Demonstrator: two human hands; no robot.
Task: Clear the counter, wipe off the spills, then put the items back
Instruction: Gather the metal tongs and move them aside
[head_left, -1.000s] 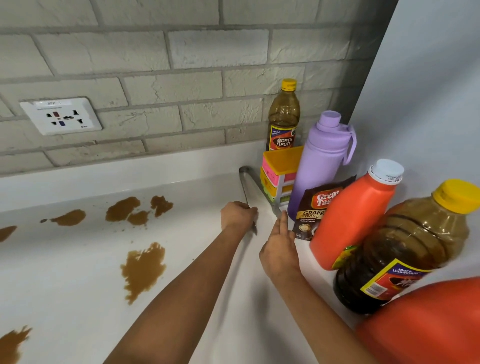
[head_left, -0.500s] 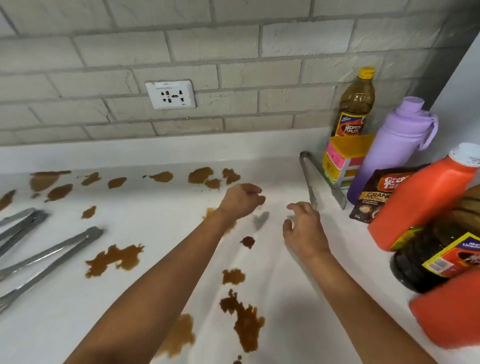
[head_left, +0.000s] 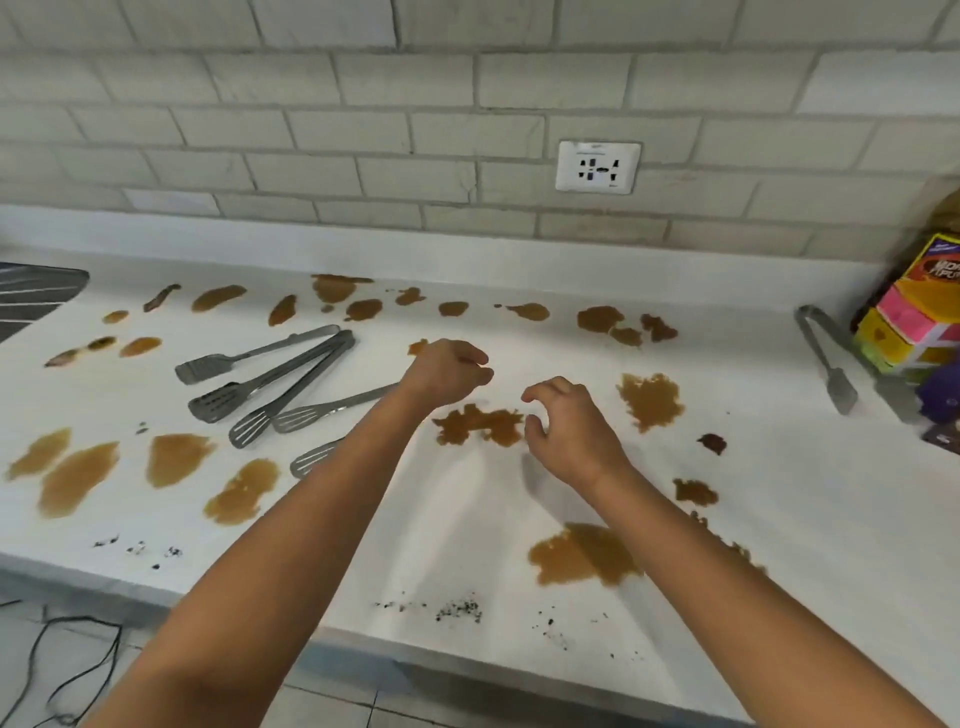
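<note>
tongs (head_left: 270, 387) left of left hand (head_left: 447, 371)

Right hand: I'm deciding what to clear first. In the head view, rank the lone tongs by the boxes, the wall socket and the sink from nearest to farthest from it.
From the right hand:
1. Lone tongs, to its right, beside the stacked boxes.
2. Wall socket, up on the brick wall behind it.
3. Sink, at the far left edge of the counter.
</note>
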